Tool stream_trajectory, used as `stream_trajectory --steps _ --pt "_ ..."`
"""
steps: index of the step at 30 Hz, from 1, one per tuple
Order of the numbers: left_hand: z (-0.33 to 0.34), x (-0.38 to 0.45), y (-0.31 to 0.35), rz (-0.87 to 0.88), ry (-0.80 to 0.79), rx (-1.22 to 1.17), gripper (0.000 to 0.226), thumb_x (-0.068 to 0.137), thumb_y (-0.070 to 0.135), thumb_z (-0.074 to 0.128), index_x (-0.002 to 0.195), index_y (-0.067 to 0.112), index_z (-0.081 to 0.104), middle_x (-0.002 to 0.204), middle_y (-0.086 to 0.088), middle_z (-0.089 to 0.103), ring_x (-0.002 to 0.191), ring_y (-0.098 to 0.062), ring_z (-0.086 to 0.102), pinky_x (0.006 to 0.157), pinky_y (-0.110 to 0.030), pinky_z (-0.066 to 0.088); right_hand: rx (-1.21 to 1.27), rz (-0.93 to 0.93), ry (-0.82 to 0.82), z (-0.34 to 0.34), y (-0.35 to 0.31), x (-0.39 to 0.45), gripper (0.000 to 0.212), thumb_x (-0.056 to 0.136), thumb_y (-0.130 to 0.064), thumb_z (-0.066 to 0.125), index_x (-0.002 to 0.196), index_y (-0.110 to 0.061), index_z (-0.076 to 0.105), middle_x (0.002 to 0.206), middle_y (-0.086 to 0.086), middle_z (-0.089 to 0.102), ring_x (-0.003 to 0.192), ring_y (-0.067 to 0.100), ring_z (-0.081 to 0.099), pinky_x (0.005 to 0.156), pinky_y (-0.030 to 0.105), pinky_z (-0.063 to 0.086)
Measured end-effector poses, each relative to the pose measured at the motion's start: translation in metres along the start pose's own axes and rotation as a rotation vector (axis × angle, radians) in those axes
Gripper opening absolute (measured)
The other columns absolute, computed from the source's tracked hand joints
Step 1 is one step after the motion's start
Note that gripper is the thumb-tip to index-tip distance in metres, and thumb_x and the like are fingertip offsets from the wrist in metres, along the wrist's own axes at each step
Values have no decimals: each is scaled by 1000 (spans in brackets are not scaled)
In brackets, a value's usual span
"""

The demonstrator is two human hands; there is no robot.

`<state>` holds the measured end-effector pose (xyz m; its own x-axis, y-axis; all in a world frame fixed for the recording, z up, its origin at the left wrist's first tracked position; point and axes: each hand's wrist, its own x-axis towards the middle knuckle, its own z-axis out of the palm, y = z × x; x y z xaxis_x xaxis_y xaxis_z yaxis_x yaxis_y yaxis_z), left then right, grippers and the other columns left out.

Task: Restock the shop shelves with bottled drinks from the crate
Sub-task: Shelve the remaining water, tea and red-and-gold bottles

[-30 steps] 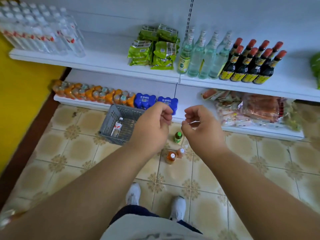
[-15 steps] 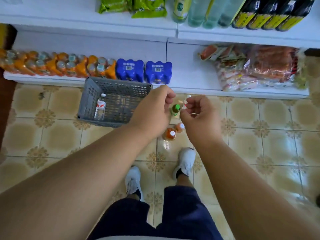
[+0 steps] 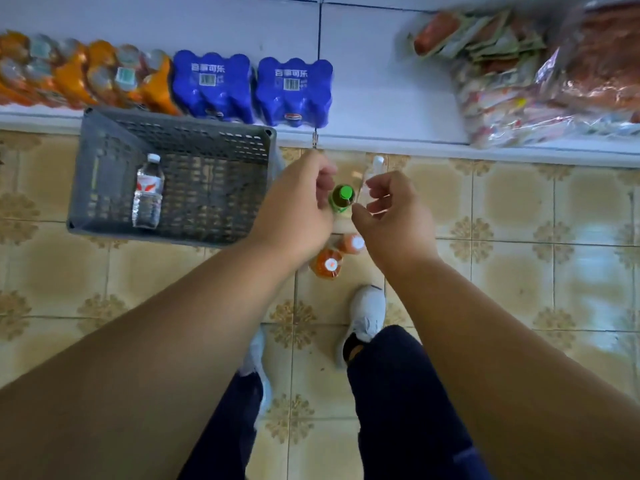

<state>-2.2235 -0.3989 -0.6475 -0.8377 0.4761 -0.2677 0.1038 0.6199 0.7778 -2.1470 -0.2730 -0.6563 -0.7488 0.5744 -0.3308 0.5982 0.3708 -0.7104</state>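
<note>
I stand on a beige patterned tile floor (image 3: 519,271) facing a low white shelf (image 3: 381,98). My left hand (image 3: 294,216) and right hand (image 3: 391,220) hover over bottles on the floor, fingers loosely curled, each grip holding nothing. The green-capped bottle (image 3: 342,199) stands between them. The grey crate (image 3: 173,174), just left, holds one water bottle (image 3: 148,192).

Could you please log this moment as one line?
left hand: empty, by green-capped bottle | right hand: empty, by clear bottle | crate: one water bottle left
</note>
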Motion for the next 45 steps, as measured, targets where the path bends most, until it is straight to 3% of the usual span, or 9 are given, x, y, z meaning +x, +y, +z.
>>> stream_trajectory --steps 12,20,24,27,31,33,37,40,45 --pt "142 135 -196 -86 -172 64 51 83 -3 59 125 23 51 108 7 59 101 -15 60 81 -26 49 -593 27 -314 154 166 185 63 89 -34 73 139 -15 40 127 16 58 105 34 61 81 40 53" --pt "168 191 -240 -122 -224 124 62 83 6 71 138 22 47 128 2 56 115 -20 57 87 -33 51 -703 -147 -300 173 183 235 28 99 -34 56 116 -13 52 103 11 60 86 27 53 70 36 43" --pt "168 204 -247 -172 -293 8 84 79 18 84 149 23 37 149 -1 47 125 -18 51 90 -31 46 -595 -218 -196 148 156 254 36 95 -50 60 95 -14 54 81 1 57 75 26 61 61 30 42" --pt "166 199 -245 -89 -261 -41 68 68 36 90 127 32 56 125 7 65 110 -9 63 95 -34 49 -334 -118 -233 127 136 256 43 92 -51 63 87 -8 62 58 8 65 44 20 65 40 24 48" --pt "163 189 -244 -108 -235 -246 45 65 39 88 101 38 62 99 10 75 98 -13 71 97 -47 54 -78 -39 -192 118 124 250 52 87 -57 65 85 -5 67 47 4 61 39 17 59 45 32 56" --pt "162 185 -238 -159 -263 -421 42 65 38 86 102 33 67 100 6 77 97 -19 73 95 -48 55 -36 -50 -118 122 117 244 59 87 -68 57 83 -10 68 54 4 63 44 17 59 41 25 51" --pt "147 171 -208 -355 -294 -919 43 72 50 78 101 19 75 97 -11 78 84 -28 75 73 -43 63 224 112 -137 139 104 216 66 98 -66 36 104 -10 69 102 14 73 84 29 69 86 50 57" --pt "128 152 -178 -446 -300 -1181 61 83 74 56 95 18 77 87 -12 77 71 -28 75 64 -39 60 415 258 -192 148 109 172 62 99 -63 40 103 -9 72 103 11 76 92 33 73 84 49 59" --pt "102 126 -150 -394 -10 -701 77 79 86 29 116 32 69 120 -5 72 110 -26 70 100 -50 53 872 320 -282 147 92 134 47 101 -55 45 105 -19 75 98 12 78 87 30 77 71 50 61"
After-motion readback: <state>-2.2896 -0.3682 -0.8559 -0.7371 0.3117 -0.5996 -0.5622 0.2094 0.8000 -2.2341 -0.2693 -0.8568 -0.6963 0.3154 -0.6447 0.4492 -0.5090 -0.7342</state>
